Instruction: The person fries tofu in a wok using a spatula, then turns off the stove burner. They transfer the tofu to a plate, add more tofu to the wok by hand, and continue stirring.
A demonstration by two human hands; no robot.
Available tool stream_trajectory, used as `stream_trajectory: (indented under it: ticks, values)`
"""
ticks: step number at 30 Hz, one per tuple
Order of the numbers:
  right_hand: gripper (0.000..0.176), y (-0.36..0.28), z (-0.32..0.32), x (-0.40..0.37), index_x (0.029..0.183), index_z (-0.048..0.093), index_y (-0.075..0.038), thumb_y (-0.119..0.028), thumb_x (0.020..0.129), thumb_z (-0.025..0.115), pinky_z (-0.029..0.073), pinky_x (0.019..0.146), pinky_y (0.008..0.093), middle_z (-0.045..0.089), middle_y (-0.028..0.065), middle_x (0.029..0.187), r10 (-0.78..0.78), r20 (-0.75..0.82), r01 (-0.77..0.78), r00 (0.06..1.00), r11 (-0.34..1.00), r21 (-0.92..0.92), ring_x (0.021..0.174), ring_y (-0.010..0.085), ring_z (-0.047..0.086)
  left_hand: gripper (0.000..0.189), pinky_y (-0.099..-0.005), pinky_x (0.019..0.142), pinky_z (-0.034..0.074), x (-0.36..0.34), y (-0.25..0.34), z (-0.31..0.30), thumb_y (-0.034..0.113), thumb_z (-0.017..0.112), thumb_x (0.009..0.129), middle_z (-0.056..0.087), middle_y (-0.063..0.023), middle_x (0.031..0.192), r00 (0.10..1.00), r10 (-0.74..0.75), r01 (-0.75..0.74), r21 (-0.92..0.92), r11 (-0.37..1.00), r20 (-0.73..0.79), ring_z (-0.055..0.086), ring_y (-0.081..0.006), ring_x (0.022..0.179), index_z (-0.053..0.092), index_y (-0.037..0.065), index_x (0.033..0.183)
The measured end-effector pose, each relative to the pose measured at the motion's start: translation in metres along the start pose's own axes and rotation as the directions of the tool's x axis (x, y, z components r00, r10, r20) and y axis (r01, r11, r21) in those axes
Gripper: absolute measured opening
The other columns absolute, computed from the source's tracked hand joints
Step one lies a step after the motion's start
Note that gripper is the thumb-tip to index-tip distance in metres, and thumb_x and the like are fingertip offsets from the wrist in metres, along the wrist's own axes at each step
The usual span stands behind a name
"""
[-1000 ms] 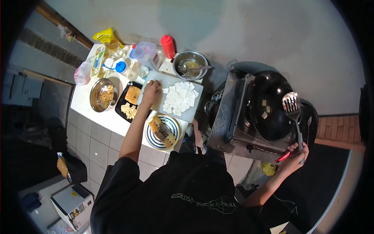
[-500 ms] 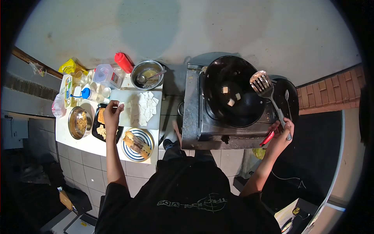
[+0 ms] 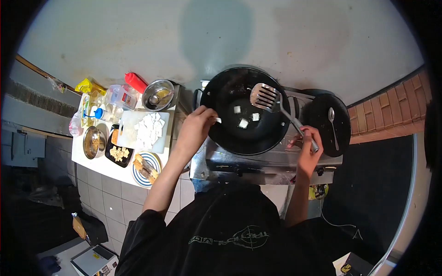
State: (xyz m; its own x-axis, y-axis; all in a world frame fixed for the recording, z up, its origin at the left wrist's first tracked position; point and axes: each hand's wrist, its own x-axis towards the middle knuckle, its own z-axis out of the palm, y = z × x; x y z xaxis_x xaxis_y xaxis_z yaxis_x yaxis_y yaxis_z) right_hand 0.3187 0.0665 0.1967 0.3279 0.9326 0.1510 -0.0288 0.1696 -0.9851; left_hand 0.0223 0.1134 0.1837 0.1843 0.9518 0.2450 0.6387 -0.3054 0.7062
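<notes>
My left hand (image 3: pixel 202 120) is pinched at the left rim of the black wok (image 3: pixel 271 138), a small white cube (image 3: pixel 218 120) at its fingertips. Inside the wok lie 3 pale cubes (image 3: pixel 243 123), apart from one another. My right hand (image 3: pixel 309 145) grips the handle of a slotted metal spatula (image 3: pixel 264 97). Its head, with whitish residue on it, hangs over the wok's right side. On the left table, a white cutting board (image 3: pixel 130 117) carries many white cut pieces (image 3: pixel 150 130).
Right of the wok, a black pan (image 3: pixel 326 138) holds a spoon (image 3: pixel 333 119). Around the board stand a metal bowl with a ladle (image 3: pixel 158 95), a red squeeze bottle (image 3: pixel 136 82), a black tray (image 3: pixel 110 148), a striped plate (image 3: pixel 155 161) and a bowl of brown food (image 3: pixel 94 142).
My left hand has moved right, from the cutting board to the wok's rim. The spatula and my right hand have shifted left, and the view has turned towards the stove.
</notes>
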Motion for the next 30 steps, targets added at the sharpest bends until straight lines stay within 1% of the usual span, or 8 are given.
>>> stream_trajectory:
  ticks: [3,5,11,18,24,26,27,30]
  values:
    - [0.018,0.003,-0.013,0.006,0.098,0.060,0.003,-0.010,0.101,0.048,0.053,0.058,0.0276,0.059,0.0094,0.086,-0.019,0.056,0.019,0.998,1.000,0.004,0.068,0.0125,0.060,0.010,-0.0442,0.068,0.050,0.026,0.002,0.041,0.012,0.066,0.086,0.062,-0.0129,0.088,0.999,0.038,-0.041,0.147,0.988,0.028,0.064,-0.0354,0.079,0.063,0.004,0.090]
    - [0.018,0.006,-0.022,0.011,0.099,0.060,0.003,-0.009,0.101,0.048,0.053,0.058,0.0272,0.059,0.0098,0.087,-0.005,0.078,0.003,0.997,1.000,0.022,0.068,0.0125,0.060,0.013,-0.0486,0.070,0.051,0.041,0.000,0.059,0.016,0.067,0.085,0.063,-0.0143,0.089,0.996,-0.041,0.011,0.326,0.945,0.083,0.064,-0.0384,0.083,0.061,0.005,0.087]
    - [0.017,0.014,-0.044,0.025,0.100,0.060,0.003,-0.008,0.100,0.049,0.053,0.057,0.0263,0.059,0.0100,0.087,0.037,0.096,-0.045,0.995,0.995,0.085,0.068,0.0123,0.060,0.012,-0.0493,0.071,0.053,0.063,-0.018,0.087,0.015,0.068,0.083,0.064,-0.0145,0.092,0.978,-0.171,0.090,0.491,0.867,0.123,0.065,-0.0389,0.084,0.061,0.007,0.088]
    - [0.014,0.014,-0.051,0.034,0.099,0.061,0.003,-0.006,0.099,0.051,0.052,0.058,0.0252,0.060,0.0086,0.086,0.001,0.099,-0.009,0.995,0.996,0.090,0.067,0.0104,0.059,0.008,-0.0487,0.072,0.053,0.053,-0.009,0.079,0.010,0.066,0.082,0.065,-0.0145,0.093,0.979,-0.156,0.063,0.526,0.848,0.133,0.065,-0.0380,0.085,0.061,0.007,0.088]
    - [0.013,0.016,-0.046,0.039,0.099,0.062,0.003,-0.006,0.099,0.052,0.052,0.058,0.0248,0.060,0.0073,0.083,-0.030,0.140,0.021,0.990,0.998,0.067,0.066,0.0088,0.059,0.007,-0.0456,0.074,0.053,0.052,-0.014,0.087,0.008,0.066,0.082,0.065,-0.0138,0.092,0.978,-0.158,0.092,0.397,0.913,0.138,0.065,-0.0367,0.086,0.064,0.007,0.088]
    - [0.014,0.016,-0.045,0.041,0.099,0.062,0.003,-0.006,0.099,0.052,0.052,0.058,0.0249,0.060,0.0074,0.083,-0.020,0.144,0.009,0.989,0.997,0.076,0.066,0.0087,0.059,0.008,-0.0427,0.076,0.052,0.067,-0.020,0.088,0.008,0.068,0.080,0.064,-0.0126,0.087,0.997,0.058,-0.074,0.362,0.929,0.056,0.064,-0.0348,0.085,0.065,0.007,0.087]
    - [0.014,0.015,-0.044,0.042,0.099,0.062,0.003,-0.006,0.099,0.052,0.052,0.058,0.0248,0.060,0.0075,0.082,-0.035,0.138,0.024,0.990,0.996,0.082,0.066,0.0088,0.059,0.013,-0.0412,0.081,0.051,0.077,-0.028,0.089,0.007,0.071,0.078,0.063,-0.0119,0.091,0.993,0.050,-0.075,0.235,0.969,0.108,0.062,-0.0333,0.091,0.067,0.007,0.091]
    - [0.015,0.014,-0.045,0.044,0.099,0.062,0.004,-0.006,0.099,0.051,0.052,0.058,0.0246,0.060,0.0081,0.082,-0.047,0.129,0.035,0.990,0.995,0.096,0.066,0.0090,0.059,0.022,-0.0412,0.086,0.048,0.092,-0.023,0.091,0.009,0.073,0.077,0.061,-0.0122,0.102,0.985,0.165,-0.172,0.266,0.949,0.049,0.059,-0.0333,0.099,0.069,0.008,0.099]
